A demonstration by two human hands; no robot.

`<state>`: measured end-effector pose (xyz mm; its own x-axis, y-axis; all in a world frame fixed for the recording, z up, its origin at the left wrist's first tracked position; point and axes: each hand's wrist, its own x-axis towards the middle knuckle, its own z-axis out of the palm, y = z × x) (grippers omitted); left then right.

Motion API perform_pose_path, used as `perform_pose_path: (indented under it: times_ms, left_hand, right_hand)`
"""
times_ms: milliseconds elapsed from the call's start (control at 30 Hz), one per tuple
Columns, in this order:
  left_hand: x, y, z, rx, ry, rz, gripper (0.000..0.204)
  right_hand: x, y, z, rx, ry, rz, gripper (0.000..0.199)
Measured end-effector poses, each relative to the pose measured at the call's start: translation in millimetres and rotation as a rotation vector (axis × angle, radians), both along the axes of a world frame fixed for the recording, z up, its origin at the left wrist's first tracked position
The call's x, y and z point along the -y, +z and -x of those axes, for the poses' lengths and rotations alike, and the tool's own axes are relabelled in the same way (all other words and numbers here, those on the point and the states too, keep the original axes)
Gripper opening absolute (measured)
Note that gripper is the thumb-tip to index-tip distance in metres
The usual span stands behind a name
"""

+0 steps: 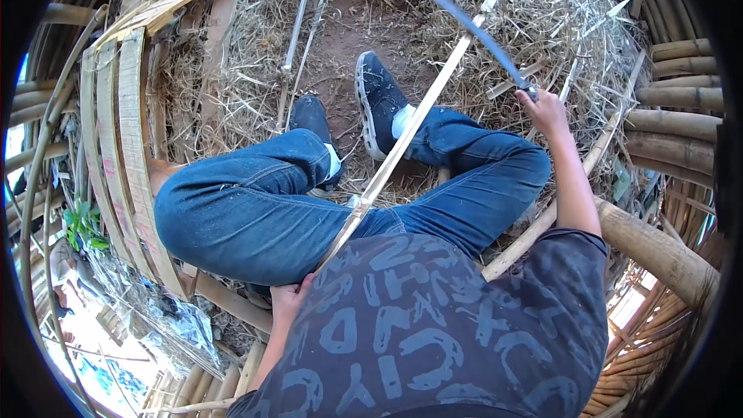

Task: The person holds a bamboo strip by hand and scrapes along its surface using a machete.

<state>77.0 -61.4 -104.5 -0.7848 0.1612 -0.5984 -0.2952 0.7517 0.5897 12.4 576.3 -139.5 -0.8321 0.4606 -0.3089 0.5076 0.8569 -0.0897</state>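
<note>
A long, pale split bamboo strip [424, 108] slants from beside my left hip, across my lap and between my legs, to the straw-covered ground ahead. My left hand [291, 299] is closed round its near end at my hip; my torso hides part of the fingers. Out to the right, my right hand [546, 113] grips the dark handle of a long curved knife [481, 37]. The blade points up and left, crossing the strip near its far end. I cannot tell whether blade and strip touch.
Dry straw and shavings [561, 11] cover the ground round my shoes. A wooden slatted crate [133, 147] stands at the left. Thin strips [303, 19] lie ahead. A thick bamboo pole [658, 248] lies at my right, before a bamboo wall [681, 116].
</note>
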Motion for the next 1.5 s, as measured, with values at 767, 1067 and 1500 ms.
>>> perform_pose_path:
  times_ms: [767,1067,1500]
  left_hand:
    - [-12,23,14,-0.016,-0.052,-0.028,0.059]
    - [-26,42,29,0.249,0.035,-0.109,0.052]
    - [-12,32,23,0.174,-0.042,-0.088,0.06]
  right_hand:
    - [165,-9,-40,-0.104,-0.143,0.633,0.048]
    - [256,-12,-39,-0.157,0.338,0.585,0.064]
    - [170,-71,-50,-0.189,0.03,0.34,0.07]
